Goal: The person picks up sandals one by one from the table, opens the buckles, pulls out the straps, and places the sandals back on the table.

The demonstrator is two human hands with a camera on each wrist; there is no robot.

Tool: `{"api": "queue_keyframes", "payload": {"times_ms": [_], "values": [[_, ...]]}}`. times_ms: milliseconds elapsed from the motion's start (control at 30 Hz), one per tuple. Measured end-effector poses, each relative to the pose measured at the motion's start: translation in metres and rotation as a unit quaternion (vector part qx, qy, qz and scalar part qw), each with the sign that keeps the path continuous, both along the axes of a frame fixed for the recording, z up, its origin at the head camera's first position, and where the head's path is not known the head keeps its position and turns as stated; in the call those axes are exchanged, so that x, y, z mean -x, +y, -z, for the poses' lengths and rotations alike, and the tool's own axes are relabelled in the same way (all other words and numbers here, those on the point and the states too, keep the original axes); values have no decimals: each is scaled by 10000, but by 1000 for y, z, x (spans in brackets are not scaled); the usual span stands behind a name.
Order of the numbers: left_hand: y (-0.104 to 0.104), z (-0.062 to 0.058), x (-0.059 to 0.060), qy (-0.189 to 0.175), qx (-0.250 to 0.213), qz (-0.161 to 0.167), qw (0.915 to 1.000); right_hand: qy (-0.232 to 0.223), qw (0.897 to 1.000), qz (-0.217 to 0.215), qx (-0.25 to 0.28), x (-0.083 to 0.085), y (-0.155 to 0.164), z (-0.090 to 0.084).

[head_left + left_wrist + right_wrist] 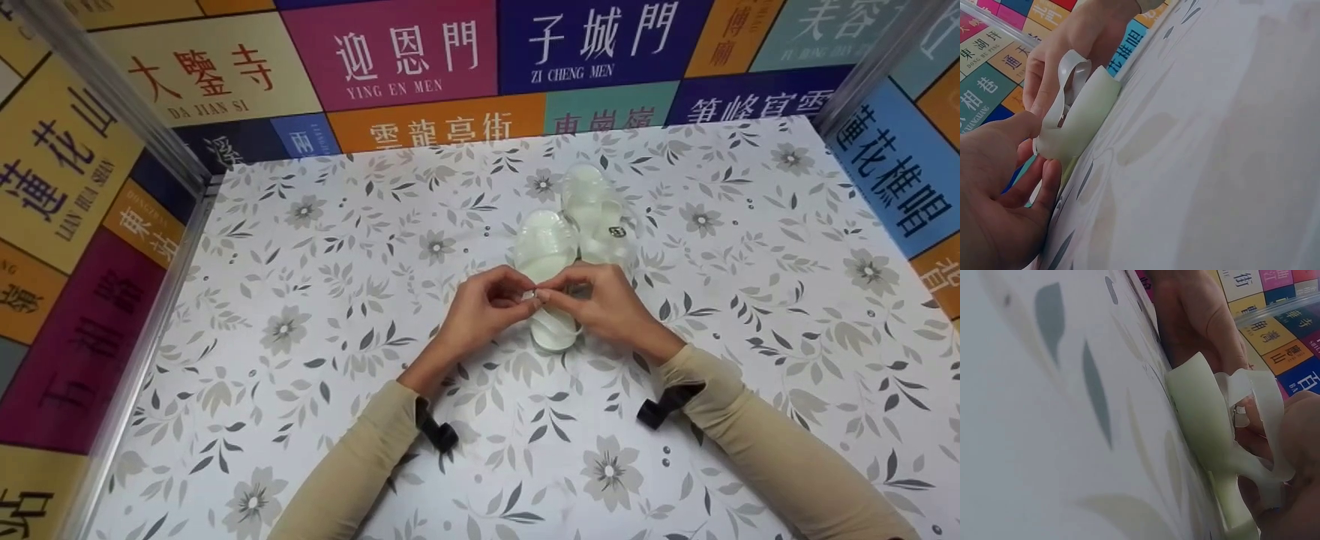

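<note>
One near sandal (548,251), pale greenish white, lengthwise on the table (360,465), between two working hands. Over the near sandal, a whitish strap (1268,405) raised in a loop, with a small shiny piece (1240,415) showing inside that loop in the right wrist view.

At the near sandal's left, left hand (487,304), thumb and forefinger in a pinch on the strap. At the near sandal's right, right hand (604,300), thumb and forefinger likewise pinching the strap. Fingertips of both together above the near sandal's middle. Cannot tell the exact part of the strap under each fingertip.

Just beyond the near sandal and to its right, far sandal (600,214), equally pale, marked with a small dark emblem (616,232) and partly hidden by the right hand. Cannot tell whether touching the near sandal.

All around the near sandal, grey flowers and leaves printed across the table. Closer to the person than the near sandal, beige sleeves (352,457), one on either side, with a black band (435,431) at each wrist. Well beyond the near sandal, a wall (409,49) of coloured panels, lettered in Chinese characters and Latin capitals, "YING EN MEN" and "ZI CHENG MEN" among them. Far to the near sandal's left and right, more such panels.
</note>
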State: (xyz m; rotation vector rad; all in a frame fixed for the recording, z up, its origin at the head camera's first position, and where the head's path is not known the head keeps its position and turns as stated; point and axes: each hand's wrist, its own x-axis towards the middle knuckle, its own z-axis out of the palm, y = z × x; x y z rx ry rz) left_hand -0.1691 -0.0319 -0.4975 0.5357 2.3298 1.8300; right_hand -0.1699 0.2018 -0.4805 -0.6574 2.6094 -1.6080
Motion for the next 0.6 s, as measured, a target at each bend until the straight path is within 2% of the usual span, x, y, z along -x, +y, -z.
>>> {"api": "queue_keyframes", "payload": {"times_ms": [267, 600], "values": [[1, -1, -2, 116, 46, 161, 9998, -371, 9991, -224, 15, -1, 2, -1], [-1, 0, 0, 72, -48, 339, 9994, -710, 9962, -502, 88, 0, 7, 0]]}}
